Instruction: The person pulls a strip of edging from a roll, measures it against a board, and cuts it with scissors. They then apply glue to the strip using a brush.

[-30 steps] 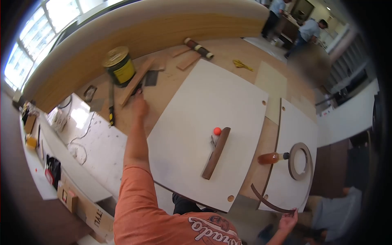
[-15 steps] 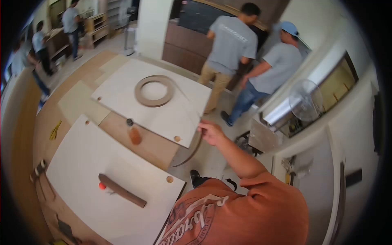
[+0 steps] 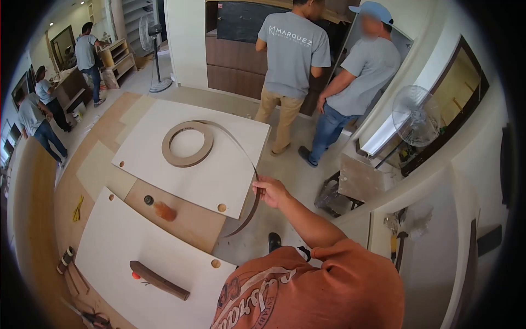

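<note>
My right hand [image 3: 268,192] is closed on a thin brown strip [image 3: 253,211] beside the right edge of the far white panel [image 3: 230,131]. One stretch of the strip runs back to a flat coil [image 3: 207,149] lying on that panel; the free end curves down below the hand. On the near white panel [image 3: 109,247] lie a curved brown piece [image 3: 160,281] and a red ball [image 3: 136,275] against it. A bottle of amber liquid [image 3: 164,211] lies between the panels. My left hand is out of view.
Two people in grey shirts [image 3: 293,55] [image 3: 364,77] stand beyond the far panel. More people work at the far left. A fan [image 3: 416,116] is at the right. Yellow wire [image 3: 78,208], a banded roll [image 3: 65,260] and a blurred dark tool [image 3: 93,318] are at the left.
The view has swung right from the left side of the table, and my left hand has gone out of view. My right hand still holds the strip.
</note>
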{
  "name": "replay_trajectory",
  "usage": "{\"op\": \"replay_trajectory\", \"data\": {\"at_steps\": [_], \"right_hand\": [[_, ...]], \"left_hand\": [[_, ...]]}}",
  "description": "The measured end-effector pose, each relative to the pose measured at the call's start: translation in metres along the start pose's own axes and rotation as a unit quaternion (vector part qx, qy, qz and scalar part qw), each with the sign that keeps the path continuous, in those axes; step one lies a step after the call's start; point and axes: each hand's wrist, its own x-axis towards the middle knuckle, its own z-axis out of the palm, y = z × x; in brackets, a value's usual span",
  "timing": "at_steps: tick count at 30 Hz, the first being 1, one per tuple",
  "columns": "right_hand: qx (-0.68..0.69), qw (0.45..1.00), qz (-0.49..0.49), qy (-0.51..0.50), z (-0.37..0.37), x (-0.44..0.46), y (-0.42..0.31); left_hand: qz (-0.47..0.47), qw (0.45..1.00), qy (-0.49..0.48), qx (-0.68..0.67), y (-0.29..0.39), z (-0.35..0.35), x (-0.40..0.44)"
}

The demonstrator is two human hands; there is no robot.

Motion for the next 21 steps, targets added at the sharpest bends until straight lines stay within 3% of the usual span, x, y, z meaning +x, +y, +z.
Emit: {"op": "replay_trajectory", "data": {"at_steps": [1, 2, 3, 4, 6, 9, 11, 16, 21], "right_hand": [[0.010, 1.000, -0.007, 0.005, -0.004, 0.003, -0.010], [0.020, 0.999, -0.025, -0.012, -0.018, 0.013, -0.020], [0.026, 0.999, -0.034, -0.034, -0.035, 0.025, -0.031], [0.032, 0.997, -0.035, -0.059, -0.050, 0.036, -0.039], [0.028, 0.998, -0.045, -0.017, -0.067, 0.042, -0.067], [0.020, 0.998, -0.033, -0.041, -0.098, 0.059, -0.094], [-0.025, 0.998, -0.035, -0.040, -0.118, 0.068, -0.100], [-0.037, 0.998, 0.006, -0.042, -0.132, 0.085, -0.104], [0.036, 0.996, 0.047, -0.063, -0.115, 0.098, -0.102]], "left_hand": [[-0.021, 0.996, -0.054, -0.061, -0.001, 0.030, -0.010], [-0.114, 0.958, -0.002, -0.263, 0.005, 0.073, -0.031], [-0.177, 0.969, -0.035, -0.168, 0.015, 0.110, -0.042], [-0.217, 0.958, -0.106, -0.156, 0.026, 0.156, -0.060], [-0.272, 0.921, -0.159, -0.228, 0.023, 0.246, -0.091], [-0.331, 0.858, -0.218, -0.329, 0.040, 0.380, -0.125], [-0.380, 0.828, -0.208, -0.355, 0.030, 0.443, -0.139], [-0.376, 0.832, -0.151, -0.379, -0.017, 0.533, -0.151], [-0.381, 0.847, -0.109, -0.354, -0.068, 0.562, -0.142]]}}
